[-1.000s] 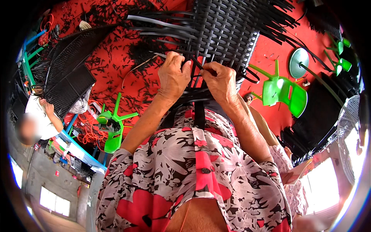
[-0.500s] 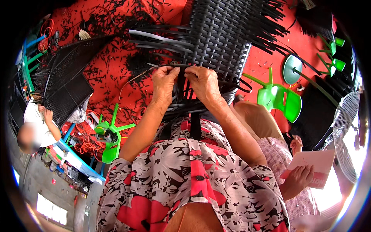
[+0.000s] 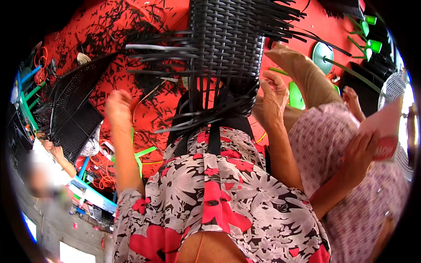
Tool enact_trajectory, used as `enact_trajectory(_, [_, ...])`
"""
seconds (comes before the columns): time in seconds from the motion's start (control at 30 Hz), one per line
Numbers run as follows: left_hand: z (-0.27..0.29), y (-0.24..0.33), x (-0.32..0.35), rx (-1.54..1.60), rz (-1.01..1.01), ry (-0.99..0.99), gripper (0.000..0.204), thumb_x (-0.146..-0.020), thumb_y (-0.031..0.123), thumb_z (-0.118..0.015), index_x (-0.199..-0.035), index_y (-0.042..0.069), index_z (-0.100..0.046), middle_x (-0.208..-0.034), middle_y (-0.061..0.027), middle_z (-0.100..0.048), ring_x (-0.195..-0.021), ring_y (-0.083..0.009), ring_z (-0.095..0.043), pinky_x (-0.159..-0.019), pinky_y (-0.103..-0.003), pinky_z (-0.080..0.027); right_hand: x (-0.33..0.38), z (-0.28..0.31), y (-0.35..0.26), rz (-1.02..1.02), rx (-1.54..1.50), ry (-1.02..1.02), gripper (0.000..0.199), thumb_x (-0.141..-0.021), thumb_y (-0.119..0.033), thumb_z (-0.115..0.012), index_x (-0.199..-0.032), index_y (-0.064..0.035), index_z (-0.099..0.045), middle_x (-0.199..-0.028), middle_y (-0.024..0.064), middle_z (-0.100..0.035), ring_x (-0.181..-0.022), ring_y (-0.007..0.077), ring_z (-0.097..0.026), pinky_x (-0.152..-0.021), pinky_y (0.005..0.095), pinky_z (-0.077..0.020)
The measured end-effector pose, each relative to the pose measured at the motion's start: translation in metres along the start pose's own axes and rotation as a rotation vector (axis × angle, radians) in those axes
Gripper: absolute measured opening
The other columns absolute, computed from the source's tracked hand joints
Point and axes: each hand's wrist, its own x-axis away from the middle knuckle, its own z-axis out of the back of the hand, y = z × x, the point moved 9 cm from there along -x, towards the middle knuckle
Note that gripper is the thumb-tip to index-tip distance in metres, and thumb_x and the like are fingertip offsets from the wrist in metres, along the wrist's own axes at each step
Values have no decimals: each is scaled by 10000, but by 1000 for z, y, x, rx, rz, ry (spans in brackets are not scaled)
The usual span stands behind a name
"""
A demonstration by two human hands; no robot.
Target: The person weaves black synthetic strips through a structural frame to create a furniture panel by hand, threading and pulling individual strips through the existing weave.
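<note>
Head view: a black woven wicker panel (image 3: pixel 228 48) with loose strip ends stands over the lap, between the two raised hands. The left hand (image 3: pixel 118 107), blurred, is apart from it at its left; whether it grips anything cannot be told. The right hand (image 3: pixel 274 94), fingers curled, touches the panel's lower right edge.

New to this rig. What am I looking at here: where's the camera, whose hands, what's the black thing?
No machine here: a person works bare-handed, and the one picture comes from a fisheye camera on their head looking down, so edges bend. The flowered shirt is the wearer's own. Their left hand is raised, blurred, apart from the work; whether it holds anything is unclear. Their right hand is at the edge of a black woven panel with loose strip ends sticking out; its grip is not clear. Below lies a red floor strewn with black offcuts. At right, another person in a patterned top holds a pink card.
</note>
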Motion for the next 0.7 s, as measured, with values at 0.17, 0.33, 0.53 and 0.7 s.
enact_trajectory(0.17, [-131,-57,89,-39,202,-163,163,-813,146,-708,-934,64,-637,-844,-10,-647,-751,-119,-611,-665,-254,-478,4,-4,51,-201,-114,-12,384,-729,-114,-730,-1073,11,-614,-902,66,-635,-804,136,-577,-754,260,-475])
enact_trajectory(0.33, [-194,-52,80,69,187,-261,193,-763,117,-759,-883,59,-619,-835,-22,-645,-701,-122,-592,-650,-249,-479,-5,-14,36,-68,144,-70,526,-649,-125,-772,-1116,-1,-564,-1027,110,-615,-906,212,-588,-813,322,-472])
enact_trajectory(0.53, [-212,-33,86,261,141,-281,136,-793,67,-720,-857,57,-600,-861,-44,-662,-779,-162,-618,-769,-312,-498,-9,-25,11,-2,461,-137,552,-633,-169,-793,-1097,-34,-528,-1054,139,-588,-966,309,-570,-815,404,-463])
enact_trajectory(0.7, [-213,-48,85,522,282,-226,137,-813,115,-702,-862,88,-577,-848,-54,-648,-784,-216,-622,-717,-419,-543,-17,-22,10,118,492,-99,579,-632,-294,-816,-1066,-41,-529,-946,142,-623,-816,310,-620,-710,406,-492])
